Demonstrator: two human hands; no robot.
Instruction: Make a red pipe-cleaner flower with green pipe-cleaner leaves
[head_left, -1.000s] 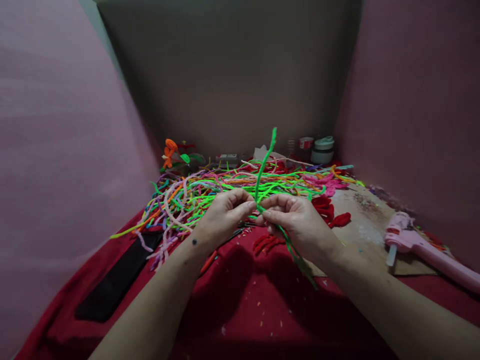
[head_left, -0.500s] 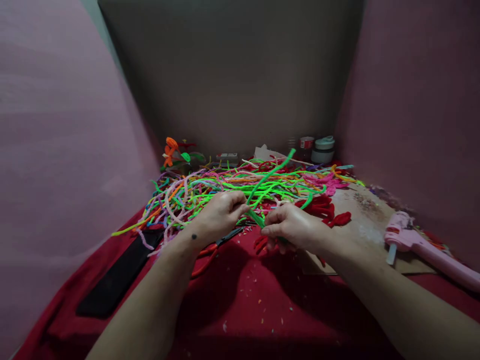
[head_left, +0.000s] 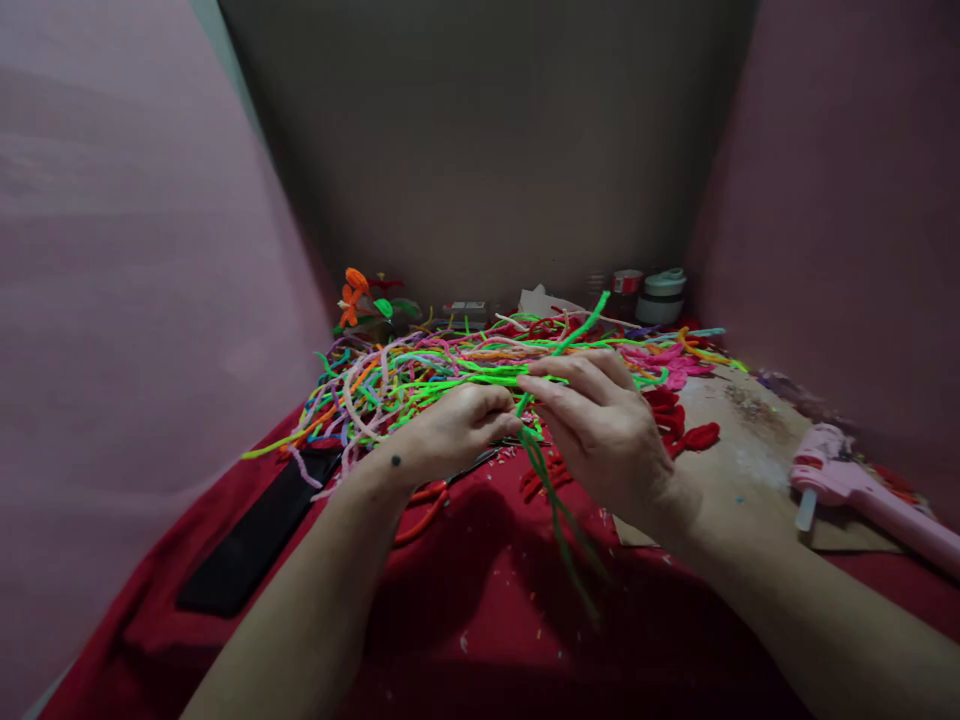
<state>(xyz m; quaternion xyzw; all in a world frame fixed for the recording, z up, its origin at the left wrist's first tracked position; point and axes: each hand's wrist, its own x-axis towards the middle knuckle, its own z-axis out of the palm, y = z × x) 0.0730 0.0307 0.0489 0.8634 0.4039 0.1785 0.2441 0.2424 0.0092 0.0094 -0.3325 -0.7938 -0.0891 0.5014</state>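
My left hand (head_left: 465, 430) is closed in a pinch on a few bright green pipe cleaners (head_left: 553, 490). Their lower ends dangle below the pinch, blurred by movement, and one fuzzy end slants up beyond my right fingers. Close beside them, my right hand (head_left: 604, 425) has its fingers stretched out, back of the hand toward me; whether it touches the green strands I cannot tell. Behind both hands spreads a heap of multicoloured pipe cleaners (head_left: 420, 365). Partly covered by my left wrist, red-handled scissors (head_left: 427, 518) lie on the red cloth (head_left: 480, 640).
A black phone-like slab (head_left: 255, 540) lies at left. On the right, a pink glue gun (head_left: 862, 485) rests on a cardboard sheet (head_left: 750, 460), near red pipe-cleaner pieces (head_left: 699, 438). At the back stand an orange pipe-cleaner flower (head_left: 355, 295) and a lidded container (head_left: 661, 297).
My right hand has let go of the lower green strands, moved up and straightened its fingers. The strands now hang down from my left hand. The view has shifted slightly.
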